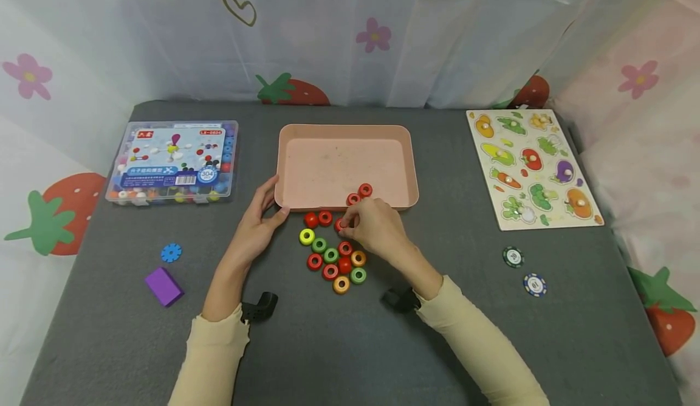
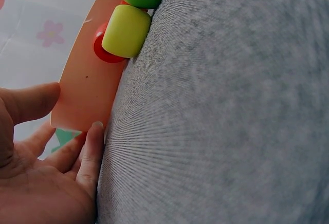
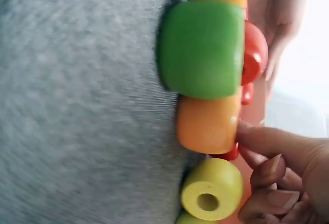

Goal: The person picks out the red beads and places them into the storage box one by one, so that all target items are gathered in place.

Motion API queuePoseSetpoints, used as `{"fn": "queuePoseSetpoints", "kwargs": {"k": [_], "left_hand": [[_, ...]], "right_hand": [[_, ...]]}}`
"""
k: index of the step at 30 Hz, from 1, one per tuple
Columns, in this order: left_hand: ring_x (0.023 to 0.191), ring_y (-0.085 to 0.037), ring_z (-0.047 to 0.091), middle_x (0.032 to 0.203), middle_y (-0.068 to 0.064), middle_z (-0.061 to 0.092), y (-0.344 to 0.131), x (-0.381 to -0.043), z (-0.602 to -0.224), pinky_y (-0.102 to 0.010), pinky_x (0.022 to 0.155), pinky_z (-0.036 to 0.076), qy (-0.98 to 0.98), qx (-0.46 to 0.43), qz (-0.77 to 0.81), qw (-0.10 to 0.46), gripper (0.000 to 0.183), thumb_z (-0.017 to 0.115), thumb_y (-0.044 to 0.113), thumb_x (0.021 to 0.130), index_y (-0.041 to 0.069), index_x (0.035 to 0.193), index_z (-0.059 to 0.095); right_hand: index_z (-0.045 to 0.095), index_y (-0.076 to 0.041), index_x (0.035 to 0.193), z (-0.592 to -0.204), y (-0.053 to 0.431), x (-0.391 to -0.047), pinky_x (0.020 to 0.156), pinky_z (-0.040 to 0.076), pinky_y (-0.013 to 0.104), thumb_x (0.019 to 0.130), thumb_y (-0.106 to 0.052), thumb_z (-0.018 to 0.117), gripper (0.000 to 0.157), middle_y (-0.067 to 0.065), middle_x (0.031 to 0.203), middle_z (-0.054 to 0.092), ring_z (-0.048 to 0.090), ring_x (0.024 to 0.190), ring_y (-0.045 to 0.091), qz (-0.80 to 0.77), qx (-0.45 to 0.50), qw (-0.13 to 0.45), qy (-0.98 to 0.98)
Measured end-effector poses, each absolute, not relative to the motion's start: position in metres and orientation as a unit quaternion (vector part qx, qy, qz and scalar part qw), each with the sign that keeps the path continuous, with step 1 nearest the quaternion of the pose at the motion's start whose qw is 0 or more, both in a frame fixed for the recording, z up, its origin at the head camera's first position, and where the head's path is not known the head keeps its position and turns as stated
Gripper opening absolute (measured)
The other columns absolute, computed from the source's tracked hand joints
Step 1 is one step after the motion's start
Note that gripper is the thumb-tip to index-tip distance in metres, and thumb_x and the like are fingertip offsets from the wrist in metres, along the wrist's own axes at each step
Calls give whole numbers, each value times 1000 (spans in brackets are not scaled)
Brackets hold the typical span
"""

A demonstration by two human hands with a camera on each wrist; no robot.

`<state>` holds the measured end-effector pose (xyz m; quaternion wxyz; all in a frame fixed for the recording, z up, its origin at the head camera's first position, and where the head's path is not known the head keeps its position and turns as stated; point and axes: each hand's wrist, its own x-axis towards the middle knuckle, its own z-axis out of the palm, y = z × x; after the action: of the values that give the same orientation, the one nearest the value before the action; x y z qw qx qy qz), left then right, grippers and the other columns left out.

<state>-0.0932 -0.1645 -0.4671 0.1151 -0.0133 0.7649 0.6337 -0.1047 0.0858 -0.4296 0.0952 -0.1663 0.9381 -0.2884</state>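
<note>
Several round beads with holes, in red, green, yellow and orange, lie in a cluster in front of the peach tray (image 1: 344, 157). My right hand (image 1: 377, 227) reaches in from the right, its thumb and index finger pinching a red bead (image 1: 339, 225) close to the tray's front edge. Two red beads (image 1: 365, 189) sit inside the tray near its front wall. At the tray's front left corner my left hand (image 1: 253, 230) rests with extended fingers touching the rim. A yellow bead (image 2: 126, 31) shows near the tray wall in the left wrist view.
A clear case (image 1: 172, 163) of small coloured parts stands at the back left. A blue disc (image 1: 171, 253) and purple block (image 1: 164, 286) lie left. On the right are a vegetable puzzle board (image 1: 538, 169) and two poker chips (image 1: 513, 257). Printed cloth hangs behind.
</note>
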Motion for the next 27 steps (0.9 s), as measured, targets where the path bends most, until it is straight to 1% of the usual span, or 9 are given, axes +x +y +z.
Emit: {"fn": "queuePoseSetpoints", "kwargs": {"k": [3,5,10,13,19,24,27], "left_hand": [[147,-24,31,162,-7,33,-164,-93,-467,-50,107,37,764,-14,635,115,66,55,15,104,23,161,21],[148,-24,29,162,-7,33,-165,-94,-468,-51,109,35,764,-12,635,113,66,55,14,104,23,161,22],[149,-23,27,162,-7,32,-165,-94,-469,-52,110,34,765,-10,635,111,66,55,14,104,23,161,22],[149,-23,27,162,-6,32,-165,-94,-469,-51,109,35,764,-12,635,112,66,55,15,104,24,161,22],[150,-23,25,162,-6,32,-165,-94,-468,-52,111,34,762,-11,638,111,67,55,15,104,24,161,21],[149,-22,26,162,-6,32,-165,-94,-469,-51,111,33,762,-13,638,112,66,55,15,104,24,160,22],[149,-22,26,163,-6,31,-165,-94,-469,-51,110,35,761,-15,638,114,66,55,15,104,24,160,22]], "right_hand": [[77,-19,78,-423,88,-109,50,38,26,81,-23,85,10,-5,58,57,52,54,11,-330,-164,108,923],[77,-18,78,-419,90,-114,52,38,26,81,-24,85,11,-3,58,57,52,55,12,-367,-156,103,911],[78,-15,79,-416,92,-134,52,37,27,83,-22,84,10,0,57,56,50,54,16,-418,-131,65,897],[78,-14,79,-422,90,-146,50,38,27,84,-21,83,10,1,58,58,50,54,17,-406,-117,58,904],[77,-17,79,-434,83,-163,54,41,30,84,-25,83,11,1,65,61,53,60,18,-358,-101,93,924],[79,-18,82,-433,82,-164,54,42,31,84,-26,83,9,-1,68,64,55,62,18,-346,-103,89,928],[80,-18,86,-427,87,-157,53,41,30,85,-24,82,6,-1,65,62,53,60,18,-355,-114,82,924]]}}
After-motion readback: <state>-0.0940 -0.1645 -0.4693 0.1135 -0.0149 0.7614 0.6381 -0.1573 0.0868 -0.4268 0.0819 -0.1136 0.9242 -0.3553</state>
